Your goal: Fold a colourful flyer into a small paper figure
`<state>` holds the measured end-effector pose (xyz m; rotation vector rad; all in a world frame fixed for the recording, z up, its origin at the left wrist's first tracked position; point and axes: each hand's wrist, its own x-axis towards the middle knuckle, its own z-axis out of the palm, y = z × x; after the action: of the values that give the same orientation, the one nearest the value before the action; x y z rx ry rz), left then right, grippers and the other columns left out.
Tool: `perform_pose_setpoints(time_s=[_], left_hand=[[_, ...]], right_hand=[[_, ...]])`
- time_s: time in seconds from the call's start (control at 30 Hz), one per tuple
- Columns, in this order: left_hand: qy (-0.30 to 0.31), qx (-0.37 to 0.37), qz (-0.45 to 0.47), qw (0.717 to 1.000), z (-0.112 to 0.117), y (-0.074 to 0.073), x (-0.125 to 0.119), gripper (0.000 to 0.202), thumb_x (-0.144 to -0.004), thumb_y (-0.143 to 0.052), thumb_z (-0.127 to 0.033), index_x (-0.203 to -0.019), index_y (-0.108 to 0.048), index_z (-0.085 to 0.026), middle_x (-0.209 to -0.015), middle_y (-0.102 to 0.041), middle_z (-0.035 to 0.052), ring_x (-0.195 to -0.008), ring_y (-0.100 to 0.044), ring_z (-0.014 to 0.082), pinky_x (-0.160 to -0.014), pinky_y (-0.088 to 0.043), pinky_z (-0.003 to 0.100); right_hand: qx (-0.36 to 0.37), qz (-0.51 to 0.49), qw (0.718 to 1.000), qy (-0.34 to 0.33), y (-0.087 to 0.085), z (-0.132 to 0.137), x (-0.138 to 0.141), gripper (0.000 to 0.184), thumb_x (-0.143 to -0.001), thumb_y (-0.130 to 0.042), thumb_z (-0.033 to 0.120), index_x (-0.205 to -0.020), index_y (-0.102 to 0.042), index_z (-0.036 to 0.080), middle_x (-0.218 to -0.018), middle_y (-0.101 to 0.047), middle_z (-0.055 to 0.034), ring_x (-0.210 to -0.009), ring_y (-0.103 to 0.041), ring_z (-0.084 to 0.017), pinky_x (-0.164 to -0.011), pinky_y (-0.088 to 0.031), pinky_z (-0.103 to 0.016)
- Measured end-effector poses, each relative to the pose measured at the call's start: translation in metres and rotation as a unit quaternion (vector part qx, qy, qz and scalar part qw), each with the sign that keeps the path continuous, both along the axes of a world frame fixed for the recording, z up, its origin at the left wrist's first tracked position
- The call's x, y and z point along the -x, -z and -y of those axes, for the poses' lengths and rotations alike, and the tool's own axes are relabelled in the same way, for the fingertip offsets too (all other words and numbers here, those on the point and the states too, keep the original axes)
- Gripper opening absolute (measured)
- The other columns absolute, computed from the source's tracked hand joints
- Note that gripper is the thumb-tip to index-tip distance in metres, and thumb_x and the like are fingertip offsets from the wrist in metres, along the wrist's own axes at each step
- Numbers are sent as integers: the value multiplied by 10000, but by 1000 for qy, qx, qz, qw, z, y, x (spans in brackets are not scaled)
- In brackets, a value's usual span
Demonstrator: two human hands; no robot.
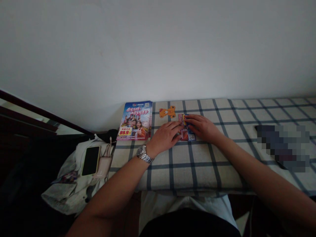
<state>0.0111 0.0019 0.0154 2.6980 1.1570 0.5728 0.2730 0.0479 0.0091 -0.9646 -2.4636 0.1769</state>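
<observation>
Phone [91, 160] on pale fabric [64, 196] far left, then a flyer stack [135, 120] on checked cloth [197, 168], plain white wall [158, 49] behind. Left hand [166, 135] is on a folded-looking leaflet [184, 134] mid-table, which runs lengthwise roughly wall-to-wearer, QR code [191, 137] at the near end. Right hand [202, 128] is on its other side; can't tell if either one's actually pinching it. Pixelated dark thing [281, 148] far right.

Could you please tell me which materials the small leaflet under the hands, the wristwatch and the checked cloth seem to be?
Leaflet: probably smooth paper, as it looks thin with colourful print.
Wristwatch: shiny metal, likely steel, given its silvery linked bracelet.
Checked cloth: matte, likely woven fabric; its dull surface suggests this.
</observation>
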Motion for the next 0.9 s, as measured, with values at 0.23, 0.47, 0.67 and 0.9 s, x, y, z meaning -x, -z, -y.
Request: perform_pose_setpoints(time_s=[0.23, 0.47, 0.67, 0.9], left_hand=[[-6, 0, -1, 1000, 2, -2, 0, 418, -1071, -596, -330, -1471, -582, -210, -1541, -585, 87, -1422, -540, 255, -1240, -425, 468], [-37, -24, 1, 999, 4, -12, 0, 373, -1089, -559, -394, -1403, -632, -204, -1535, -581, 89, -1412, -539, 273, -1238, -423, 487], [-91, -40, -5, 995, 4, -13, 1, 486, -1062, -607, -398, -1506, -558, -205, -1506, -567, 116, -1376, -549, 316, -1208, -454, 524], [-69, -7, 2, 998, 2, -14, 7, 596, -994, -715, -437, -1521, -537, -224, -1450, -611, 99, -1320, -596, 305, -1166, -499, 502]], right_hand=[[-6, -24, 1000, 1, 10, -1, 2, 350, -1050, -586, 270, -1380, -685, 204, -1455, -674, -149, -1340, -647, -327, -1131, -551, -545], [-19, -36, 999, 8, 7, 3, 4, 330, -1050, -600, 307, -1349, -715, 232, -1376, -701, -141, -1269, -664, -329, -1090, -563, -559], [-28, -33, 999, -8, 4, 5, 5, 285, -1018, -659, 326, -1273, -758, 246, -1385, -693, -138, -1285, -651, -341, -1100, -553, -569], [-8, -50, 997, -58, 6, 5, 5, 346, -1019, -664, 305, -1360, -706, 262, -1417, -707, -110, -1347, -649, -319, -1145, -547, -558]])
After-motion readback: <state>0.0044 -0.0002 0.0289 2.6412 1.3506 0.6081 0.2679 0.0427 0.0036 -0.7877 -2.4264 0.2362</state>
